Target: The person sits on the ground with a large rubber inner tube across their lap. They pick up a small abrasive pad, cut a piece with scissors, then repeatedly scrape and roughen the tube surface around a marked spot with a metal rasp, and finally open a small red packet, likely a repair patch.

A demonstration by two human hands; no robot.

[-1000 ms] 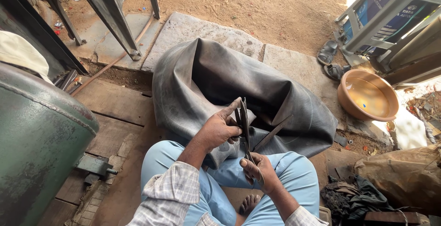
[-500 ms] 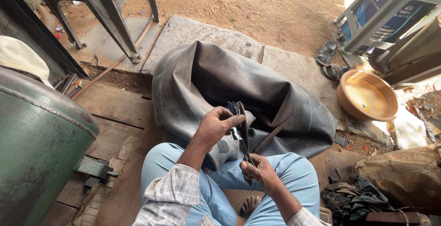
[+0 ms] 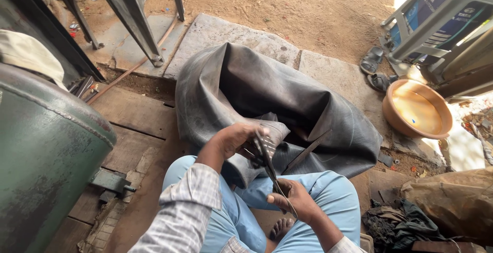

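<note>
Left hand (image 3: 233,139) pinches the tube (image 3: 287,99) fold; my right hand (image 3: 292,199) grips scissors (image 3: 267,158). Best keep rubber taut, blades square.

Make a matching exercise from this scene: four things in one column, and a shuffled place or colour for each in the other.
Things:
1. rubber inner tube
2. basin
3. scissors
4. drum

Descriptions:
A. green, at the person's left
B. orange-brown, round, on the ground to the right
C. in the right hand
D. black, slack, spread across the stone slabs and lap

Pairs: 1-D, 2-B, 3-C, 4-A
</note>
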